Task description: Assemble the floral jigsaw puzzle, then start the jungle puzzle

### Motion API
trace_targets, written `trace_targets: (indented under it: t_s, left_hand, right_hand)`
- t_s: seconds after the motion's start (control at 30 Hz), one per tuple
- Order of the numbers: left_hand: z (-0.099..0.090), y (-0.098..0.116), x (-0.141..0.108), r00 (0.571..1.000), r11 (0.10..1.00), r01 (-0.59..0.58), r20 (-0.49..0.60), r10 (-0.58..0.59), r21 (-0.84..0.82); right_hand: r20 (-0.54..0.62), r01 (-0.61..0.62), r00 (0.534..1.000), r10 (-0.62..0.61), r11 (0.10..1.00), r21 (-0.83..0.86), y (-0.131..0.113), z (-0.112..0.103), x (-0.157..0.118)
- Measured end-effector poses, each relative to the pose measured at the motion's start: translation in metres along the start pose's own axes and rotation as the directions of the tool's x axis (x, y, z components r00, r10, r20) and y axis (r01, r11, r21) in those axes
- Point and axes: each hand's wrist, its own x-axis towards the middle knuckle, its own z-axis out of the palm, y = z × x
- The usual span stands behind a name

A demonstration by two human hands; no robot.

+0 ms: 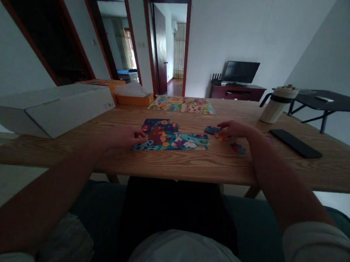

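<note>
The part-built puzzle (174, 142) lies on the surface (172, 166). The left hand (125, 136) rests at its nine o'clock edge, grip loosely parted. Towards three o'clock, the right hand (233, 128) is over loose pieces (212, 130); whether its grip is closed on one, I can't tell.

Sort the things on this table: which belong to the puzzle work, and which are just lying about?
Belong: part-joined puzzle by left hand; loose pieces by right hand.

Seemingly lying about: white box; orange box; flat black object; jug; perhaps the picture sheet.
</note>
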Motion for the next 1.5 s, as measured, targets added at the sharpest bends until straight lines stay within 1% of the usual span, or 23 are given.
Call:
trace_targets:
  t_s: [0.07, 0.13, 0.23, 0.33, 0.43, 0.5, 0.53, 0.6, 0.67, 0.77, 0.87, 0.93, 1.03, 1.17, 1.23, 1.3, 1.33, 1.37, 1.43, 1.47, 1.5]
  left_hand:
    - [-0.007, 0.004, 0.020, 0.996, 0.999, -0.039, -0.084, 0.041, 0.030]
    - [-0.010, 0.007, 0.041, 0.988, 0.999, -0.039, -0.152, 0.042, 0.020]
    - [-0.008, 0.009, 0.068, 0.981, 1.000, -0.027, -0.194, 0.025, -0.005]
    - [0.000, 0.003, 0.079, 0.974, 0.999, -0.036, -0.225, 0.031, -0.019]
    - [0.005, -0.008, 0.072, 0.971, 0.998, -0.019, -0.241, 0.002, -0.065]
    - [0.004, -0.017, 0.064, 0.968, 0.993, -0.013, -0.249, -0.017, -0.116]
    - [0.003, -0.020, 0.061, 0.963, 0.991, -0.013, -0.270, -0.024, -0.134]
    - [0.001, -0.024, 0.057, 0.950, 0.989, -0.017, -0.311, -0.030, -0.147]
    - [0.000, -0.026, 0.058, 0.949, 0.991, -0.016, -0.314, -0.028, -0.136]
    - [-0.002, -0.026, 0.060, 0.961, 0.993, 0.005, -0.274, -0.038, -0.117]
    - [-0.005, -0.026, 0.060, 0.955, 0.994, 0.044, -0.289, -0.071, -0.099]
    - [-0.007, -0.026, 0.057, 0.948, 0.993, 0.068, -0.304, -0.096, -0.101]
    - [-0.006, -0.025, 0.054, 0.946, 0.988, 0.073, -0.305, -0.112, -0.135]
    - [0.001, -0.020, 0.054, 0.956, 0.988, 0.077, -0.272, -0.110, -0.131]
    - [0.005, -0.017, 0.053, 0.962, 0.990, 0.064, -0.257, -0.095, -0.126]
    - [0.008, -0.013, 0.051, 0.963, 0.992, 0.030, -0.262, -0.062, -0.126]
    - [0.009, -0.011, 0.050, 0.958, 0.991, 0.017, -0.281, -0.055, -0.135]
    - [0.009, -0.009, 0.048, 0.950, 0.989, 0.004, -0.307, -0.050, -0.149]
    - [0.007, -0.006, 0.046, 0.928, 0.983, -0.009, -0.367, -0.059, -0.182]
    - [0.006, -0.004, 0.044, 0.917, 0.980, -0.017, -0.394, -0.063, -0.198]
    - [0.005, -0.002, 0.043, 0.907, 0.977, -0.027, -0.415, -0.064, -0.210]
  right_hand:
    - [0.019, -0.038, 0.999, 0.038, 0.998, 0.049, 0.001, 0.002, 0.001]
    - [0.032, -0.069, 0.997, 0.067, 0.994, 0.083, 0.001, 0.003, 0.002]
    - [-0.007, -0.098, 0.995, 0.099, 0.993, 0.062, 0.004, 0.002, 0.002]
    - [-0.077, -0.108, 0.991, 0.109, 0.994, 0.020, 0.006, 0.000, 0.001]
    - [-0.123, -0.120, 0.985, 0.121, 0.993, 0.021, 0.008, -0.004, 0.002]
    - [-0.141, -0.114, 0.983, 0.119, 0.993, 0.043, 0.007, -0.006, 0.002]
    - [-0.154, -0.105, 0.982, 0.113, 0.993, 0.058, 0.006, -0.008, 0.001]
    - [-0.186, -0.088, 0.977, 0.103, 0.992, 0.088, 0.004, -0.010, 0.000]
    - [-0.226, -0.081, 0.969, 0.103, 0.991, 0.105, 0.002, -0.012, -0.001]
    - [-0.302, -0.052, 0.950, 0.076, 0.995, 0.087, -0.003, -0.013, -0.002]
    - [-0.367, -0.005, 0.930, 0.025, 0.999, 0.054, -0.008, -0.013, -0.001]
    - [-0.396, 0.008, 0.918, 0.018, 0.998, 0.063, -0.011, -0.012, 0.000]
    - [-0.427, 0.012, 0.904, 0.030, 0.995, 0.095, -0.013, -0.014, 0.000]
    - [-0.443, 0.000, 0.893, 0.080, 0.984, 0.176, -0.014, -0.020, -0.005]
    - [-0.493, -0.002, 0.863, 0.115, 0.975, 0.224, -0.015, -0.021, -0.007]
    - [-0.543, 0.020, 0.832, 0.115, 0.971, 0.238, -0.017, -0.018, -0.008]
    - [-0.535, 0.036, 0.839, 0.100, 0.971, 0.238, -0.019, -0.016, -0.008]
    - [-0.496, 0.052, 0.865, 0.077, 0.969, 0.240, -0.020, -0.012, -0.008]
    - [-0.363, 0.072, 0.931, 0.029, 0.963, 0.261, -0.020, -0.006, -0.008]
    - [-0.304, 0.074, 0.953, 0.012, 0.960, 0.270, -0.018, -0.002, -0.008]
    - [-0.270, 0.073, 0.963, 0.002, 0.960, 0.269, -0.016, 0.000, -0.008]
